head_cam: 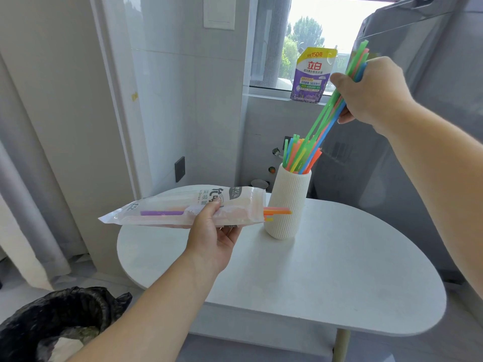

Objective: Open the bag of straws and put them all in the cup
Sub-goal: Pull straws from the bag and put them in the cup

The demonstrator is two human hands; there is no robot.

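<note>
Straws [303,155] btm ends w/in cup [290,189]; bin [60,317] partly off-frame.

The ribbed white cup [290,205] stands upright on the bench [326,270], bristling with green, orange, yellow and blue straws [300,155]. A bundle [326,113] of more slants down to its mouth, gripped in the right hand [371,92]. The clear printed bag [183,207] lies level in the left hand [211,244], open end beside the cup, orange and yellow straw tips [277,212] poking out.
</note>
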